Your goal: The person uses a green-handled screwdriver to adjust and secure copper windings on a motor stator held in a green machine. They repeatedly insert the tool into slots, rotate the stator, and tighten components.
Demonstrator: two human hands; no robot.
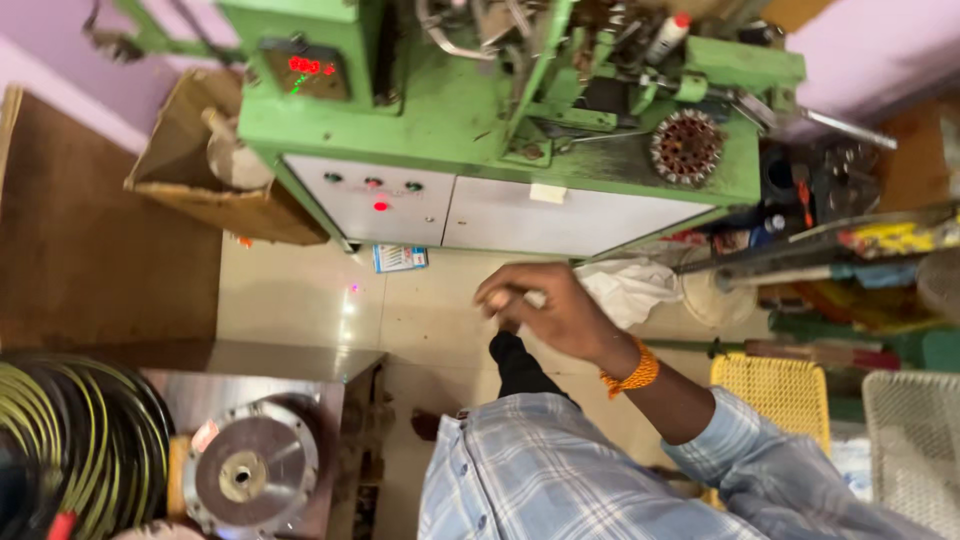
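My right hand (555,312) hovers over the tiled floor in front of a green machine (450,110). Its fingers are curled together and seem to pinch a small white piece (534,298); what the piece is I cannot tell. An orange thread band (634,372) circles the wrist, and a plaid sleeve runs back to the lower right. My left hand is out of view. On the machine's top right sits a round stator with copper windings (686,148). The hand is well short of the machine and touches nothing on it.
The machine's white front panels (400,200) carry small buttons and a red light. A cardboard box (200,165) stands at its left. A wire coil (70,440) and metal disc (250,470) lie lower left. A white cloth (630,285), yellow basket (780,395) and white basket (915,440) are at right.
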